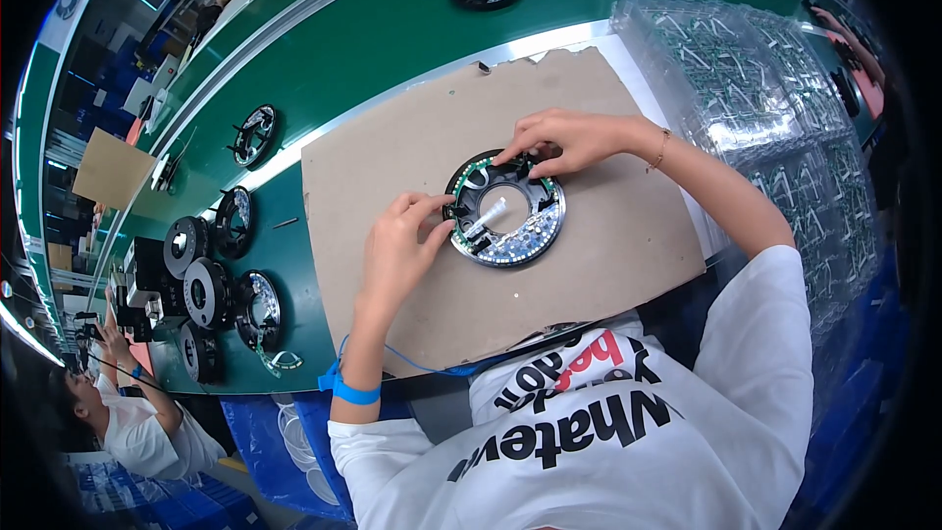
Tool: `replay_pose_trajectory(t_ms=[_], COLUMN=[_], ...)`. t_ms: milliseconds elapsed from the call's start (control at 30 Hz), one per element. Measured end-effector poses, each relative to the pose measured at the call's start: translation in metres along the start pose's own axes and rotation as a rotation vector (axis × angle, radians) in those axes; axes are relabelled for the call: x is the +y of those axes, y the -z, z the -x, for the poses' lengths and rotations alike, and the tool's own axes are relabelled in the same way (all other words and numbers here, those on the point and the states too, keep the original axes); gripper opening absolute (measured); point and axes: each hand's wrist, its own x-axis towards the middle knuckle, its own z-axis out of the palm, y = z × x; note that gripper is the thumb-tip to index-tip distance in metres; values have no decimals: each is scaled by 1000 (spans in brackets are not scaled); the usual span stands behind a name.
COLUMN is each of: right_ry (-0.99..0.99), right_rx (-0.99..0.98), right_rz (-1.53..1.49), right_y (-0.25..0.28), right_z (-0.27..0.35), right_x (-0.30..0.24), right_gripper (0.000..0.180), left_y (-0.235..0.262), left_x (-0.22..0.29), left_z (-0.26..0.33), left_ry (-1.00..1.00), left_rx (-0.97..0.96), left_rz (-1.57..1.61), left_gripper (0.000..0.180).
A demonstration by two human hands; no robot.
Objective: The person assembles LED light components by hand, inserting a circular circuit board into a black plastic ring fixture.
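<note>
Mid-assembly, by the look: left hand (400, 240) pinching the ring's (506, 208) near-left rim, right hand (569, 140) with fingertips pressed together on a black part at its far rim. Next, likely seating that part while steadying the ring. Underneath both hands, cardboard (412, 128) on a green belt (392, 29); beyond the right hand, clear trays (746, 79); left of the left hand, more rings (257, 309).

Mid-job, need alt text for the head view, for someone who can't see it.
Both hands, left hand and right hand, touch the rim of a round black ring-shaped assembly with a green circuit board lying on a brown cardboard sheet atop a green conveyor belt.
</note>
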Motion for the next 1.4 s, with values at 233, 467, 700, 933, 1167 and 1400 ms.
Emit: replay_pose_trajectory(t_ms=[233,467,700,933,1167,1400], right_ry=[22,40,-1,-73,-241,-120], right_rx=[29,31,-24,9,760,630], right_rz=[-15,47,68,40,885,1001], right_y=[0,0,4,66,67,65], right_z=[1,5,0,-45,-139,-181], right_x=[-1,0,2,27,119,128], right_gripper=[40,42,43,39,53,39], left_y=[1,-5,-12,-20,-16,-21], left_x=[-11,-18,-11,-14,-5,-5], left_z=[-12,-12,-22,-21,-6,-7], left_ry=[-224,-309,-338,-331,-208,-144], left_rx=[-120,-72,74,156,62,-34], left_rz=[-44,-325,-387,-305,-265,-122], left_gripper=[58,54,38,33,46,49])
